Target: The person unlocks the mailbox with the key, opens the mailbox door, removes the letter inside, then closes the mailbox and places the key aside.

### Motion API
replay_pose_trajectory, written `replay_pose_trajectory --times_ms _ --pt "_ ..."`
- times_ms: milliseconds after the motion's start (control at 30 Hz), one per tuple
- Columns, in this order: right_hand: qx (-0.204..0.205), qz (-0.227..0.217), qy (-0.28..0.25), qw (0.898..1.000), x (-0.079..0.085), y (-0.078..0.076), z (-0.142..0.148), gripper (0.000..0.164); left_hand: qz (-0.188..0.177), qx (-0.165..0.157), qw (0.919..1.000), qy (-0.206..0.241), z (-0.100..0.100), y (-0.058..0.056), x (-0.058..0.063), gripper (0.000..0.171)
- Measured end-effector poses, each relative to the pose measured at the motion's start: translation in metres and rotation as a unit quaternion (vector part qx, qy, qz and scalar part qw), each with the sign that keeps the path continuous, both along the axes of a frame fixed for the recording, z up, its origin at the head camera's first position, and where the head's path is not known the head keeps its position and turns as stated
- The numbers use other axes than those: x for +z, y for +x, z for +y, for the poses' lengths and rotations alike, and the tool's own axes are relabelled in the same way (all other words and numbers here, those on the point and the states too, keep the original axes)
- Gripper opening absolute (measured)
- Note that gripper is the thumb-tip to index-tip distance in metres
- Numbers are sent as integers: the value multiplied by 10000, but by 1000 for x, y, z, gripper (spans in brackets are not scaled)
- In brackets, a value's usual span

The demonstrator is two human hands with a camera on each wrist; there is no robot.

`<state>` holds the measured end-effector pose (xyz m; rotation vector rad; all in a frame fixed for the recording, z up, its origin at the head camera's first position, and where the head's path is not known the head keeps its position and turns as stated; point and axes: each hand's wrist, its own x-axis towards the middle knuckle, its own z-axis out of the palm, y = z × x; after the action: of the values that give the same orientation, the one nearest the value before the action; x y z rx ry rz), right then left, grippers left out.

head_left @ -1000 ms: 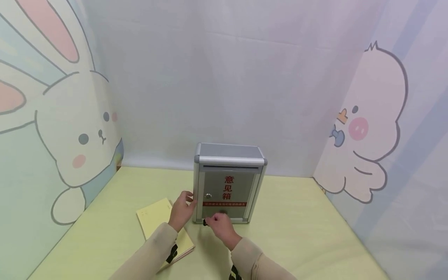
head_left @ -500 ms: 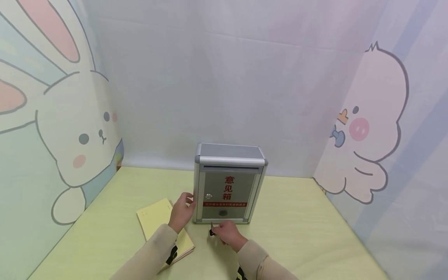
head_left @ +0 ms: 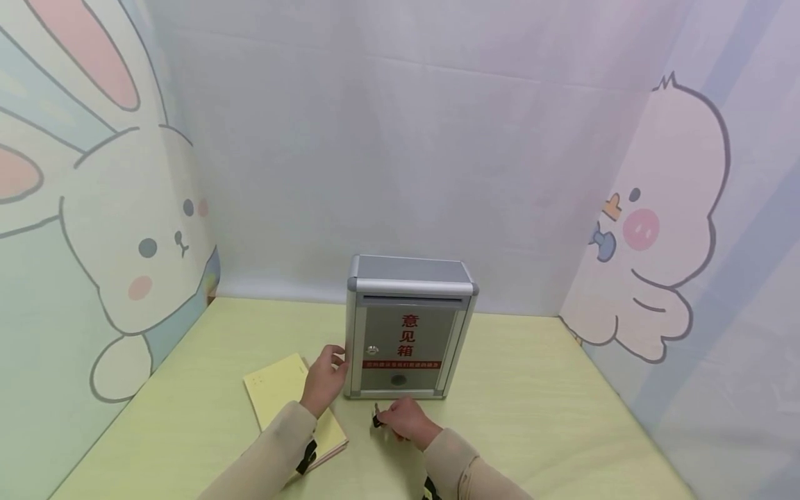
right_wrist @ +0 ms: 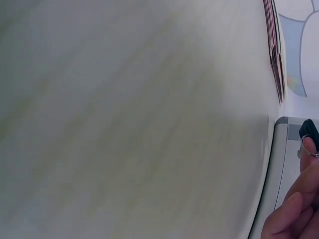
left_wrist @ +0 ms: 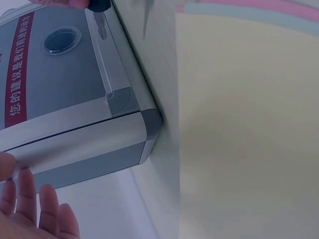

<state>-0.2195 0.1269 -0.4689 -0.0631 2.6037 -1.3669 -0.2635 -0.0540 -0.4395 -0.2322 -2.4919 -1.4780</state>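
A grey metal suggestion box (head_left: 406, 340) with red characters, a top slot and a round lock (head_left: 371, 350) stands upright on the table. Its front door is closed. My left hand (head_left: 325, 378) touches the box's left side with relaxed fingers; the left wrist view shows the fingertips (left_wrist: 26, 175) at the frame's edge. Just below the box's front edge, my right hand (head_left: 409, 420) pinches a black-headed key (head_left: 377, 419) between thumb and finger. In the left wrist view the key's blade (left_wrist: 101, 25) shows; in the right wrist view a metal ring (right_wrist: 303, 145) hangs by its black head.
A pad of yellow paper (head_left: 275, 389) lies left of the box, partly under my left forearm; pink and blue sheets (left_wrist: 249, 12) show at its edge. Cloth walls with a rabbit (head_left: 137, 229) and a chick (head_left: 662, 208) surround the yellow table (head_left: 531, 417).
My right hand with the key has moved down and slightly right, away from the box's front, uncovering the round window low on the door. The left hand has barely moved.
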Motion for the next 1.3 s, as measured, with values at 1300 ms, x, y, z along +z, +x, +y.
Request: replay_pose_trajectory --times_ms 1300 --pt "428 133 747 9962 11 3 7 27 -149 -29 9996 -226 -6 4 -2 26"
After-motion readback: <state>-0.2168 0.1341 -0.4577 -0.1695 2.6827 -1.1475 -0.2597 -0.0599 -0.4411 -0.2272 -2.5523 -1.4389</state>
